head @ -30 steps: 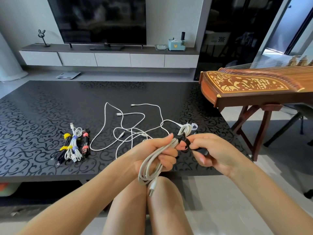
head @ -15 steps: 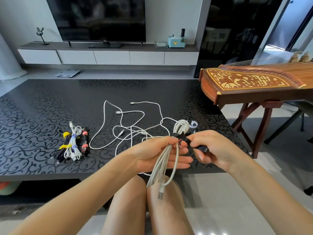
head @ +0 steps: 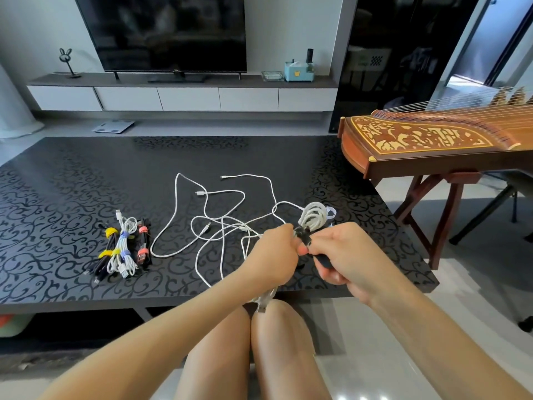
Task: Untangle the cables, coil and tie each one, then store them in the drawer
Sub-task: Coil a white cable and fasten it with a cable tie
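White cable coil | left hand grip clamped round it | right hand grip pinching black tie | tip: cinch tie snug, loops bunched, ends tucked

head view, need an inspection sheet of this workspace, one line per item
surface: black patterned table, low, in front of the knees
job's things: coiled white cable with a black tie round it; tied bundles lying together on the table's left side
clutter: nothing seen
grippers: left hand grips the coiled white cable; right hand pinches the black tie's tail
cables: loose white cables tangled mid-table, untied
surroundings: tv above a white cabinet; zither on a stand at right
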`<state>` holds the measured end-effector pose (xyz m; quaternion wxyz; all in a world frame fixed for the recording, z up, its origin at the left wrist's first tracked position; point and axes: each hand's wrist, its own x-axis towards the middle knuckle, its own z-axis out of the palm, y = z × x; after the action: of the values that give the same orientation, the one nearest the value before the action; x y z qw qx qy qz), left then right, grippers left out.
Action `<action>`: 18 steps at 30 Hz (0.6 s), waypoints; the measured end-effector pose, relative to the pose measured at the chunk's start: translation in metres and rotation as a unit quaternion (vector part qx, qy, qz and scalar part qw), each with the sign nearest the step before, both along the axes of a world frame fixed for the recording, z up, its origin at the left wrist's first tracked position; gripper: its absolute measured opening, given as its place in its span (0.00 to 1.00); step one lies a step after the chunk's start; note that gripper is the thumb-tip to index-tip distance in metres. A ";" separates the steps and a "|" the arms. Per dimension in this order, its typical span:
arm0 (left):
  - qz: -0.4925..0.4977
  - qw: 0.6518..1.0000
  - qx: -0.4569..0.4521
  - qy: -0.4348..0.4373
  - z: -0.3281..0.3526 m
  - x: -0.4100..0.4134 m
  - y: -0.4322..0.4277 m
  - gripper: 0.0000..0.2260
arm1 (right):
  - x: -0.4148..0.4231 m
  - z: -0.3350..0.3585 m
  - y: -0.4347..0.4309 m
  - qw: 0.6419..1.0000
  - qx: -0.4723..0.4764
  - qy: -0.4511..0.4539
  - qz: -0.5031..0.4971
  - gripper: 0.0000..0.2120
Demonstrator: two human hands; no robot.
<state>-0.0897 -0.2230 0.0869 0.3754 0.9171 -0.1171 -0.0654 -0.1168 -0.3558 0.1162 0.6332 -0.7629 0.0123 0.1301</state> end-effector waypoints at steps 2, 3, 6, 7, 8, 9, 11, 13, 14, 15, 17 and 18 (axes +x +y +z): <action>-0.028 0.999 -0.018 0.028 -0.001 0.003 0.002 0.12 | -0.005 -0.002 0.003 1.000 0.003 -0.010 -0.013 0.22; -0.045 0.995 -0.057 0.074 -0.002 0.004 0.005 0.10 | -0.006 -0.002 0.002 1.000 -0.002 -0.013 -0.015 0.22; -0.056 0.975 -0.163 0.140 0.000 0.002 0.014 0.05 | -0.008 -0.002 -0.006 0.999 -0.026 -0.013 -0.016 0.14; -0.065 0.976 -0.173 0.115 0.002 0.003 0.017 0.07 | -0.006 -0.002 -0.007 0.999 -0.034 -0.015 -0.016 0.13; -0.082 0.978 -0.172 0.085 0.003 0.003 0.017 0.08 | -0.006 -0.003 -0.010 0.999 -0.036 -0.014 -0.019 0.12; -0.095 0.979 -0.170 0.058 0.004 0.004 0.018 0.09 | -0.004 -0.003 -0.011 0.999 -0.036 -0.015 -0.017 0.12; -0.097 0.978 -0.180 0.035 0.002 0.003 0.018 0.09 | -0.003 -0.002 -0.012 0.999 -0.033 -0.011 -0.011 0.11; -0.096 0.979 -0.182 0.015 -0.001 0.003 0.018 0.10 | -0.003 -0.001 -0.013 1.000 -0.030 -0.007 -0.006 0.11; -0.100 0.980 -0.171 0.001 -0.004 0.003 0.018 0.10 | -0.003 -0.001 -0.013 1.000 -0.027 -0.005 -0.003 0.11; -0.109 0.981 -0.160 -0.009 -0.005 0.003 0.018 0.09 | -0.004 0.000 -0.014 1.000 -0.024 -0.002 -0.001 0.11; -0.130 0.981 -0.141 -0.017 -0.006 0.002 0.019 0.09 | -0.005 0.001 -0.016 1.000 -0.017 0.003 0.003 0.11; -0.139 0.980 -0.139 -0.017 -0.006 0.001 0.019 0.07 | -0.005 0.001 -0.016 1.000 -0.015 0.005 0.006 0.10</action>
<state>-0.0889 -0.2039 0.0810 0.4843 0.8319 -0.2574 -0.0846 -0.1216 -0.3721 0.1175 0.6206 -0.7720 0.0129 0.1370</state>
